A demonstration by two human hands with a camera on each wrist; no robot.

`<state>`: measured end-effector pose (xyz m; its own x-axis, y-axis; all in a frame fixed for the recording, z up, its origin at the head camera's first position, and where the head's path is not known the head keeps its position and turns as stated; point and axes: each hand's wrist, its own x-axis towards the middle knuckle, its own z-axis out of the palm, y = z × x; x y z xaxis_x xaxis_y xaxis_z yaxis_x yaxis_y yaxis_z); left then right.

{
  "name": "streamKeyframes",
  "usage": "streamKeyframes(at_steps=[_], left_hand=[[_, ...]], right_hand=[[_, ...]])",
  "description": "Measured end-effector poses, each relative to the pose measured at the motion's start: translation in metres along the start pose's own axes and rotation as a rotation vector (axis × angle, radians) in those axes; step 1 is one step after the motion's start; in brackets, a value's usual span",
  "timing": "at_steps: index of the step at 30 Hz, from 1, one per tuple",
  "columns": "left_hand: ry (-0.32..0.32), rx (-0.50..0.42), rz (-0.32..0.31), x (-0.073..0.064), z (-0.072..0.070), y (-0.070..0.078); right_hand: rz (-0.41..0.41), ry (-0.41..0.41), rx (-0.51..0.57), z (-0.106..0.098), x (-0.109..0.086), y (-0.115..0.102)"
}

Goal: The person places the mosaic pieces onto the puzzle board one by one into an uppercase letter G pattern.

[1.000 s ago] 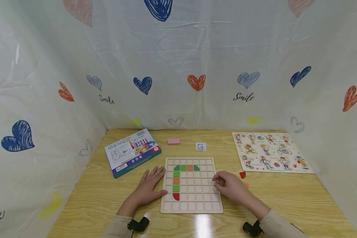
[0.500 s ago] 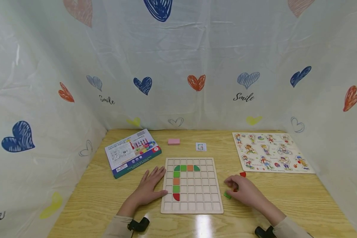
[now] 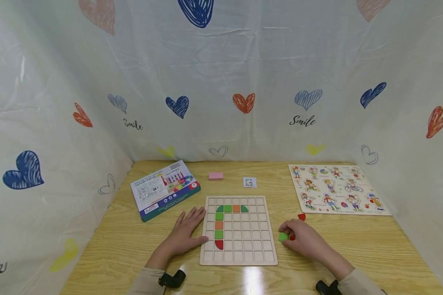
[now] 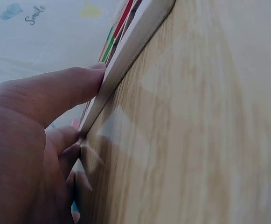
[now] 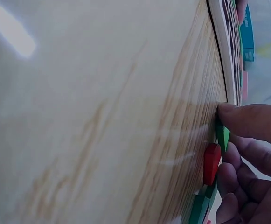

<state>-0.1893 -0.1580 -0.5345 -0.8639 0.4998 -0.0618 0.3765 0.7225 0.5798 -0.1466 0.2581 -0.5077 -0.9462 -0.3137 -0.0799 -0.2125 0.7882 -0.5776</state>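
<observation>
Right hand (image 3: 304, 240) right of board (image 3: 245, 246), fingers pinched on green tile (image 3: 282, 237); left hand (image 3: 185, 232) against board's left edge, fingers straight, empty.

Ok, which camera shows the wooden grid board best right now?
The head view: it shows the wooden grid board nearly whole from above, with the coloured tiles on it. The left wrist view gives its side edge, touched by the left hand; the right wrist view, another edge, steeply slanted.
</observation>
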Motion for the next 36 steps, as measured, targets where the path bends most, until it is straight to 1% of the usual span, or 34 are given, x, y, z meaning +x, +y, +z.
streamKeyframes(at_steps=[4, 11, 17, 20, 24, 28, 30, 36], left_hand=[[0.002, 0.003, -0.001, 0.0, 0.0004, -0.0003], [0.004, 0.006, -0.004, 0.0003, 0.0002, -0.0004], [0.002, 0.006, 0.004, 0.0004, 0.0008, -0.0014], [0.004, 0.005, 0.003, 0.0004, 0.001, -0.0016], [0.007, 0.003, 0.0, 0.0003, 0.0011, -0.0015], [0.006, 0.004, 0.002, 0.0003, 0.001, -0.0015], [0.005, 0.005, 0.002, 0.0002, 0.001, -0.0015], [0.004, 0.004, 0.003, 0.0003, 0.001, -0.0015]], right_hand=[[0.011, 0.02, -0.01, -0.0005, 0.0002, -0.0015], [-0.037, 0.033, -0.007, -0.0015, 0.0032, 0.0009], [0.002, 0.039, 0.011, -0.0011, 0.0048, 0.003], [-0.003, 0.051, 0.006, -0.0008, 0.0047, 0.0044], [-0.015, 0.074, 0.006, -0.0004, 0.0046, 0.0059], [0.014, 0.102, 0.022, 0.0, 0.006, 0.0061], [0.015, 0.123, 0.023, 0.0, 0.0068, 0.0061], [-0.032, 0.161, 0.028, -0.0003, 0.0078, 0.0052]])
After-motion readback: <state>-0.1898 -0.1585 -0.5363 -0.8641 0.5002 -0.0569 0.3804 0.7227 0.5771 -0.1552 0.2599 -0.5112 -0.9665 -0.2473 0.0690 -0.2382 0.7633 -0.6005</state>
